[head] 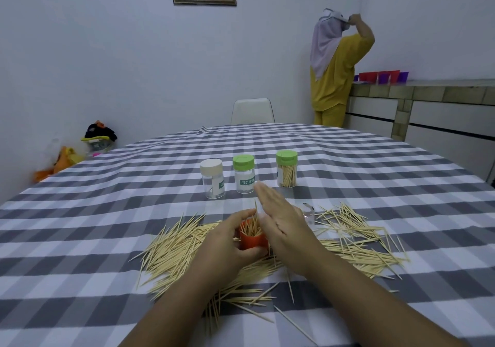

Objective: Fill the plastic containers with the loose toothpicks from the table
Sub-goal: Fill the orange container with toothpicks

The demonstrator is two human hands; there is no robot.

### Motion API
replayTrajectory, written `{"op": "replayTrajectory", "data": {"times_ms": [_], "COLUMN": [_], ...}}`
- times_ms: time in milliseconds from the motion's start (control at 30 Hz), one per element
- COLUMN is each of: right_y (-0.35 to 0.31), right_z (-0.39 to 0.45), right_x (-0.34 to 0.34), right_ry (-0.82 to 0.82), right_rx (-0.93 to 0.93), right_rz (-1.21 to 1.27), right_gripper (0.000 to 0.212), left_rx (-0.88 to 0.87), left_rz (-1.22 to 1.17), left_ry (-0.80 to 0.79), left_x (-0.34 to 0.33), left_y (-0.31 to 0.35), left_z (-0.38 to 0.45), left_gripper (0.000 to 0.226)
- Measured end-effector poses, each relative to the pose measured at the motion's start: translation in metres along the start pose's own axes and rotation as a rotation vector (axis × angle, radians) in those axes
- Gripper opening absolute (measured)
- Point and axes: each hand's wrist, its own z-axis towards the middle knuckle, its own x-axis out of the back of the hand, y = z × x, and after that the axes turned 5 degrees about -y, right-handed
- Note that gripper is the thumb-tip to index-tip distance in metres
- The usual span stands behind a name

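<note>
Loose toothpicks (171, 250) litter the tabletop (80, 239) nearest me. Left hand (227, 242), grip wrapped round the orange container (251, 241), steadies it upright, seemingly for loading; right hand (284, 223) hovers flat, fingers straight, over its mouth.

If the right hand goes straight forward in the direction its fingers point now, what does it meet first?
Probably the middle green-lidded toothpick container. The right hand is flat, and its fingers point away from the person with their tips just before that container's lower right side. Depth is unclear, so it might pass just to the right.
</note>
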Motion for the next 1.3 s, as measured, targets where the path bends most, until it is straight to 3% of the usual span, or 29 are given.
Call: {"op": "replayTrajectory", "data": {"times_ms": [67,267,333,533,600,767,1033,1300], "right_y": [0.002,0.003,0.003,0.007,0.006,0.001,0.001,-0.004], "right_z": [0.001,0.001,0.002,0.001,0.002,0.000,-0.008,-0.013], "right_x": [0.000,-0.001,0.000,0.000,0.002,0.027,0.045,0.037], "right_ry": [-0.017,0.286,0.306,0.074,0.108,0.003,-0.210,-0.432], "right_rx": [-0.012,-0.064,-0.074,-0.121,-0.145,-0.287,-0.335,-0.293], "right_rz": [-0.051,-0.080,-0.062,-0.165,-0.098,0.232,-0.157,-0.154], "right_gripper": [0.047,0.072,0.071,0.059,0.062,0.032,0.039,0.042], "left_rx": [0.003,0.045,0.053,0.062,0.063,0.058,0.070,0.070], "left_rz": [0.011,-0.028,-0.033,-0.017,-0.013,-0.016,0.001,0.100], "left_ry": [0.000,-0.008,-0.006,-0.003,-0.003,-0.009,-0.008,0.012], "left_x": [0.000,0.000,0.001,0.000,0.000,0.001,0.004,0.013], "left_y": [0.001,0.001,0.001,0.001,0.001,0.002,0.005,0.002], "left_z": [0.000,0.002,0.002,0.001,0.001,0.002,0.001,0.002], "left_gripper": [0.072,0.080,0.083,0.083,0.081,0.077,0.078,0.078]}}
